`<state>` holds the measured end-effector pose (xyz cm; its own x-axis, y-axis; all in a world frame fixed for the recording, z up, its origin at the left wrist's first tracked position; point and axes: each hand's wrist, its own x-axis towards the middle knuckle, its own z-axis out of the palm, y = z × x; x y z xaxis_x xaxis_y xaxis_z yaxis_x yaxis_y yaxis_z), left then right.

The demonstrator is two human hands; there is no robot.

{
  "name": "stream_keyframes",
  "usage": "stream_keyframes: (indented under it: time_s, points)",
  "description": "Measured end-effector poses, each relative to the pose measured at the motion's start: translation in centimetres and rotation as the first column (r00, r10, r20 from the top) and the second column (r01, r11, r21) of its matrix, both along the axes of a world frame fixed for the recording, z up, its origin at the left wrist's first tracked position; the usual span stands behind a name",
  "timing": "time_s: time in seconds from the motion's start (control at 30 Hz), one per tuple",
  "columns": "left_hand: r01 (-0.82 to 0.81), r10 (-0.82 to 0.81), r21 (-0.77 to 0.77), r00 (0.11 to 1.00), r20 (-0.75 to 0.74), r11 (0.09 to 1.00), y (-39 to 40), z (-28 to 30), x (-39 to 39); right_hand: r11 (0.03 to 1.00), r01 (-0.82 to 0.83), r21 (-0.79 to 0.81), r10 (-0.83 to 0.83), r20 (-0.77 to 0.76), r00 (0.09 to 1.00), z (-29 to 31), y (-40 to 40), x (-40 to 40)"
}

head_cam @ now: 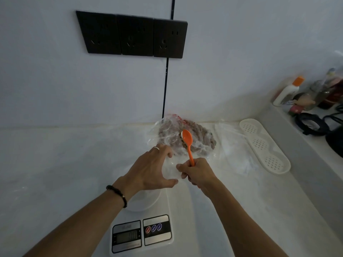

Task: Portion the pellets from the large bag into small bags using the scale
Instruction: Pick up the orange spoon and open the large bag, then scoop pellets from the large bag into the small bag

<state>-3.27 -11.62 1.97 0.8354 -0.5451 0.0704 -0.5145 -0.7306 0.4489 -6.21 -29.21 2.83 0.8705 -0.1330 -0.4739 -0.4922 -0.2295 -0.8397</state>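
Fingers of the right hand curl around an orange spoon, its handle upright and its bowl pointing away over the large bag of pellets. Left hand pinches a small bag above the scale.

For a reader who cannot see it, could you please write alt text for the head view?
Above a scale, the left hand holds a small clear bag while the right hand grips an orange spoon before the pellet bag.
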Motion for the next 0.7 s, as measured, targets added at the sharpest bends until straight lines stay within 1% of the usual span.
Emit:
stream_keyframes:
  time_s: [0.07,0.17,0.23,0.33,0.4,0.43,0.47,0.5,0.53,0.57,0.63,0.7]
  points:
    - [0.003,-0.003,0.009,1.0,-0.018,1.0,-0.1,-0.1,0.1,1.0,-0.001,-0.006,0.001,-0.021,1.0,-0.2,-0.2,0.1]
    - [0.025,-0.023,0.019,0.995,-0.093,0.999,-0.2,-0.2,0.5,0.999,-0.026,0.03,0.026,-0.01,1.0,-0.2,-0.3,0.3]
    - [0.017,-0.016,0.009,0.995,-0.103,1.0,-0.2,-0.3,0.7,0.999,-0.03,0.032,0.03,-0.016,0.999,-0.3,-0.5,0.5]
    - [-0.007,0.008,0.025,0.998,-0.06,1.0,-0.3,-0.3,1.0,0.999,-0.035,-0.019,0.033,-0.056,0.998,-0.4,-0.7,0.3]
    - [-0.007,0.01,0.042,0.998,-0.062,0.999,-0.4,-0.3,1.2,0.999,-0.015,-0.034,0.014,-0.046,0.999,-0.3,-1.2,0.4]
    - [-0.007,0.01,0.046,0.998,-0.069,0.999,-0.4,-0.3,1.3,0.998,-0.007,-0.07,0.005,-0.027,1.0,-0.1,-1.7,0.6]
    - [-0.008,0.012,0.049,0.997,-0.074,0.999,-0.5,-0.3,1.5,0.987,-0.025,-0.161,0.025,-0.001,1.0,0.2,-2.4,0.9]
    - [-0.009,0.013,0.053,0.997,-0.079,0.999,-0.6,-0.3,1.7,0.949,-0.083,-0.304,0.095,0.024,0.995,0.5,-3.2,1.3]
    - [-0.004,0.009,0.056,0.997,-0.081,0.998,-0.7,-0.3,1.8,0.876,-0.165,-0.452,0.194,0.017,0.981,0.8,-4.1,1.9]
    - [0.004,0.001,0.061,0.997,-0.082,0.998,-0.9,-0.3,2.0,0.786,-0.249,-0.566,0.285,-0.026,0.958,1.1,-4.8,2.5]
    - [0.025,-0.019,0.066,0.997,-0.079,0.998,-1.4,-0.3,2.3,0.649,-0.352,-0.675,0.367,-0.128,0.922,1.9,-5.8,3.6]
    - [0.043,-0.038,0.063,0.997,-0.068,0.997,-2.1,-0.3,2.5,0.552,-0.382,-0.741,0.379,-0.185,0.907,2.6,-6.4,4.7]
